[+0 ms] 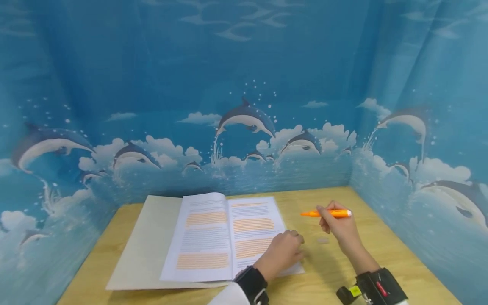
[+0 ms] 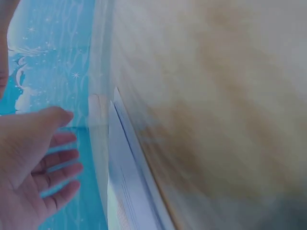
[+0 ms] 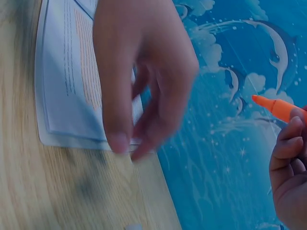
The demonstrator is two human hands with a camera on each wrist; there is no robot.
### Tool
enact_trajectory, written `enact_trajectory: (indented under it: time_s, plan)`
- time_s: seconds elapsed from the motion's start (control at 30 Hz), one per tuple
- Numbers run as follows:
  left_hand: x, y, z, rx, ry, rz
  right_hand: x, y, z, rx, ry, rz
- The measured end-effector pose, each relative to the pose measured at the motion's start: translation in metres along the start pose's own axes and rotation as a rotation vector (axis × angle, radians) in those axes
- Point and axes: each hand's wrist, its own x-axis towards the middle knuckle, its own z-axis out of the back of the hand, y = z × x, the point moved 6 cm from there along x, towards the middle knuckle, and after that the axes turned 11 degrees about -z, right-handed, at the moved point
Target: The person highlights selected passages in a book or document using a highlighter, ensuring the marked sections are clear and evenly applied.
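Note:
An orange highlighter is pinched in my right hand, above the table's right side. Its narrow orange tip points left; in the right wrist view the highlighter is partly cut off by the frame edge. My left hand is over the lower right edge of an open book, fingers loosely bent and nothing held. In the left wrist view, that hand has its fingers apart. Orange-marked blocks of text cover parts of both pages.
A small pale piece lies on the wooden table between the hands. The book's pale cover spreads out to the left. A blue curtain printed with dolphins surrounds the table's back and sides.

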Motion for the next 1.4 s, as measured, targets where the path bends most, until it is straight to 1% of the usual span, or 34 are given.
enact_trajectory:
  time_s: [0.17, 0.23, 0.33, 0.4, 0.5, 0.6, 0.7, 0.83, 0.97, 1.13, 1.23, 1.3, 1.4]
  plan:
    - [0.034, -0.011, -0.01, -0.036, -0.039, -0.104, 0.001, -0.002, 0.01, 0.036, -0.039, -0.01]
    - [0.044, -0.017, -0.013, -0.019, -0.05, -0.133, 0.001, -0.002, 0.012, 0.051, -0.045, -0.015]
    - [0.054, -0.023, -0.017, 0.0, -0.08, -0.15, 0.0, -0.004, 0.015, 0.068, -0.05, -0.019]
    - [0.059, -0.025, -0.02, 0.014, -0.094, -0.122, -0.001, -0.005, 0.017, 0.076, -0.052, -0.022]
    - [0.065, -0.023, -0.026, 0.034, -0.088, -0.031, -0.002, -0.008, 0.019, 0.089, -0.057, -0.033]
    - [0.071, -0.021, -0.032, 0.071, -0.041, 0.058, -0.003, -0.011, 0.023, 0.1, -0.068, -0.044]
    - [0.076, -0.02, -0.038, 0.08, 0.019, 0.118, -0.003, -0.015, 0.027, 0.113, -0.077, -0.051]
    - [0.082, -0.021, -0.043, 0.079, 0.09, 0.167, -0.004, -0.02, 0.032, 0.115, -0.089, -0.067]
    - [0.084, -0.022, -0.045, 0.07, 0.115, 0.194, -0.004, -0.025, 0.037, 0.104, -0.104, -0.078]
    - [0.084, -0.02, -0.046, 0.043, 0.089, 0.206, -0.005, -0.028, 0.039, 0.09, -0.116, -0.092]
    - [0.083, -0.019, -0.043, 0.042, 0.066, 0.2, -0.007, -0.028, 0.039, 0.09, -0.113, -0.093]
    - [0.079, -0.017, -0.039, 0.022, 0.047, 0.192, -0.007, -0.028, 0.039, 0.087, -0.112, -0.091]
    - [0.068, -0.014, -0.032, -0.005, 0.019, 0.154, -0.01, -0.028, 0.038, 0.07, -0.115, -0.102]
